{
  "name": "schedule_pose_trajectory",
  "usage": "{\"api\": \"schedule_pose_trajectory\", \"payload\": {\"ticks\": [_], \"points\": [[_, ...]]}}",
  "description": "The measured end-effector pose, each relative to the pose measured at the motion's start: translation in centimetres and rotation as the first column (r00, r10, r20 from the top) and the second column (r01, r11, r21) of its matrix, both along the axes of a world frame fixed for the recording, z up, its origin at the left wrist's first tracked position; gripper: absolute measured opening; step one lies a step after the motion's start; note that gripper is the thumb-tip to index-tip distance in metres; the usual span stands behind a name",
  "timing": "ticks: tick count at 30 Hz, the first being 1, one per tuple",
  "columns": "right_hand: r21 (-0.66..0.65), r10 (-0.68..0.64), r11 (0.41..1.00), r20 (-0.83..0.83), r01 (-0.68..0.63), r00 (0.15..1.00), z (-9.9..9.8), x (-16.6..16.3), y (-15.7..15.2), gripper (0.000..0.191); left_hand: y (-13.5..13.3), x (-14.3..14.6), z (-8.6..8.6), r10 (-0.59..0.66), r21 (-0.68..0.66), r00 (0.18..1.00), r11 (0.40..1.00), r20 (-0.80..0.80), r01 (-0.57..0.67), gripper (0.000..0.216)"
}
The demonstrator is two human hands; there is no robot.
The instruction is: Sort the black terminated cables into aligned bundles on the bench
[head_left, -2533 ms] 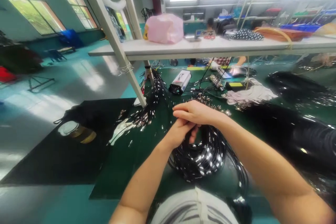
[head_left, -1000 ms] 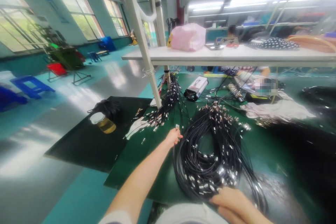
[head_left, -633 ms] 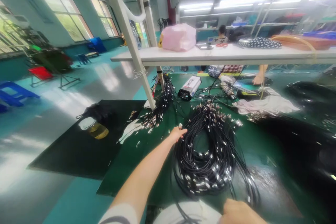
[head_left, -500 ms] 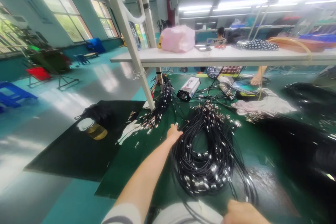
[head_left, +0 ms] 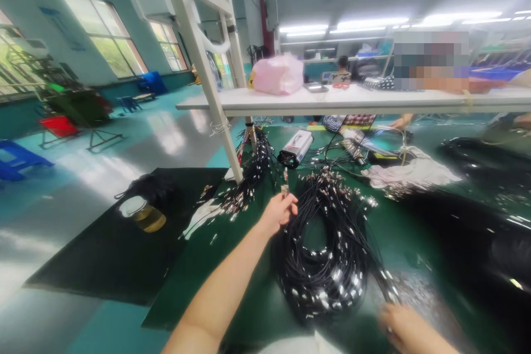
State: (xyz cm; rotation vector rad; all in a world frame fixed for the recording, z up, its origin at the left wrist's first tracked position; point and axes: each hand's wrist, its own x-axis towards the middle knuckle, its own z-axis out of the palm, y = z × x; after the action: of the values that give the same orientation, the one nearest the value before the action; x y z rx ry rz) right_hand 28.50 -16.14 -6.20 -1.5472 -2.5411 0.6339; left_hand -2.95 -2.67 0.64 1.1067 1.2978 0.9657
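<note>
A large coil of black cables [head_left: 327, 282] with metal connector ends and pale tags lies on the green bench top. My left hand [head_left: 280, 212] is at the upper left of the coil, its fingers closed on a cable end; small metal connectors [head_left: 284, 181] stick up beyond the fingers. At the lower right my right hand [head_left: 409, 327], smeared by motion, is closed around a few black cable strands [head_left: 386, 282] that run down from the coil. Its fingertips are partly hidden.
Another cable bundle [head_left: 259, 168] lies by the white shelf post [head_left: 224, 133]. Behind the coil sits a silver box-like device [head_left: 296, 146]. A cloth [head_left: 415, 168] and more dark cables [head_left: 464, 221] are on the right, a jar [head_left: 150, 218] on the left. A co-worker's hand [head_left: 401, 121] shows beyond.
My left hand has turned, so the connectors now stand up beyond its fingers. My right hand has moved right and slightly up, to the loose strands. The view has tilted slightly.
</note>
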Motion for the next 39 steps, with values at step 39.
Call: {"api": "schedule_pose_trajectory", "payload": {"ticks": [39], "points": [[-0.412,-0.82,0.503,0.049,0.76,0.57,-5.3,-0.4,8.6,0.029,-11.2,6.8,20.0,-0.382,0.389,0.799,0.898,0.465,0.203,0.038]]}}
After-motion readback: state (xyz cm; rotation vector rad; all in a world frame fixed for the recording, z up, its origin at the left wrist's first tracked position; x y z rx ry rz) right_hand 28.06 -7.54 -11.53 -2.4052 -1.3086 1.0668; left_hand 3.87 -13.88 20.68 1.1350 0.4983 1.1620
